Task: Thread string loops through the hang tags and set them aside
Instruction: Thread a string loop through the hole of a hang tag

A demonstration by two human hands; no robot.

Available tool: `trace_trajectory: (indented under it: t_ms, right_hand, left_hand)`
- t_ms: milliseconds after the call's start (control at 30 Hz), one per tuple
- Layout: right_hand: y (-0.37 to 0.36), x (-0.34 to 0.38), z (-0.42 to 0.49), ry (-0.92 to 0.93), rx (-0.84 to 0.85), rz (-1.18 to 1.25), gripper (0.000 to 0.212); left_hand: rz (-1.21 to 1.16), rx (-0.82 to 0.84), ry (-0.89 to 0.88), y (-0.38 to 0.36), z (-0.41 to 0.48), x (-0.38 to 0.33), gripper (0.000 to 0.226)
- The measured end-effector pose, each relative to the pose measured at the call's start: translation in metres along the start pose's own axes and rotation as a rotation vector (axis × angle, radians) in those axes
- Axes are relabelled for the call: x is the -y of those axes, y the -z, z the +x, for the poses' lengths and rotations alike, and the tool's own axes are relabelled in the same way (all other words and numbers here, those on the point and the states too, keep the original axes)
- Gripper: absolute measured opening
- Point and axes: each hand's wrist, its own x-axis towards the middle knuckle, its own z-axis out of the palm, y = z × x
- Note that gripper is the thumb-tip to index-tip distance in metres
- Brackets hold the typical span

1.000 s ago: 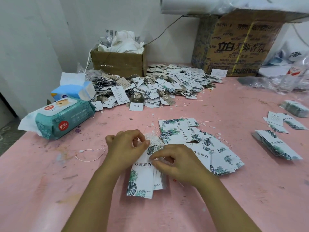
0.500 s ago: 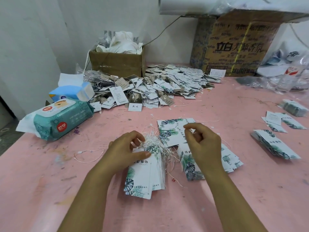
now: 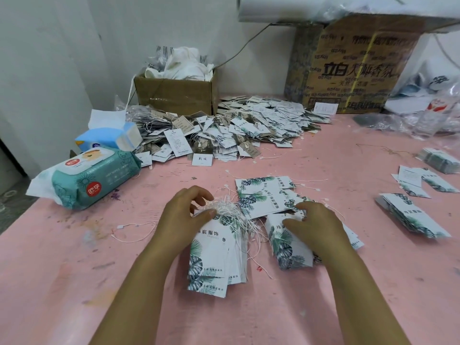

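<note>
Hang tags [image 3: 263, 195], white card printed with green palm leaves, lie fanned on the pink table [image 3: 99, 282] under and ahead of my right hand. A threaded bundle [image 3: 211, 260] of the same cards sits just to their left.

My left hand [image 3: 184, 220] grips that bundle near its top, thumb across the face, just under the tuft of string loops [image 3: 230, 211]. My right hand [image 3: 316, 227] is curled over the head of the nearest loose tag [image 3: 288, 247], thumb on its face and fingers over its upper edge, apparently pinching it.

Handling, as I judge it: each card is light, thin and fairly stiff. Its smooth face slides easily off a stack, so it is best taken by the end where the string passes. The string is limp and tangles readily.

Legible print:
- 宸服饰 on the bundle's front card, with the first character hidden by my thumb.
- Seemingly BABY WIPES, faint, on the teal wipes pack [image 3: 84, 180].
- 立白 in large characters on the printed carton [image 3: 353, 70].
</note>
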Motion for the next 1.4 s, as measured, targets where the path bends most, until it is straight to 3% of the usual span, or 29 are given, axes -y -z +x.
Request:
trace_trajectory:
  t_ms: [200, 500, 700, 1000, 1233, 1400]
  right_hand:
    - [-0.001, -0.002, 0.001, -0.047, 0.023, -0.041, 0.043]
    - [0.000, -0.002, 0.003, -0.007, -0.019, -0.010, 0.026]
    - [0.001, -0.002, 0.003, 0.065, -0.113, 0.090, 0.024]
    - [-0.003, -0.006, 0.005, 0.081, -0.082, 0.112, 0.028]
    - [-0.002, -0.007, 0.009, 0.056, 0.079, 0.185, 0.063]
    - [0.000, -0.010, 0.009, 0.021, 0.097, 0.172, 0.072]
  left_hand:
    - [-0.077, -0.004, 0.016, -0.003, -0.001, -0.006, 0.018]
    - [-0.148, 0.025, 0.028, -0.004, -0.002, -0.013, 0.014]
    - [-0.335, 0.053, 0.105, -0.003, -0.003, -0.015, 0.010]
    - [-0.408, 0.108, 0.155, -0.003, -0.004, -0.017, 0.031]
    - [-0.426, 0.064, 0.137, -0.002, -0.003, -0.017, 0.043]
    - [-0.474, 0.051, 0.177, -0.002, -0.003, -0.016, 0.045]
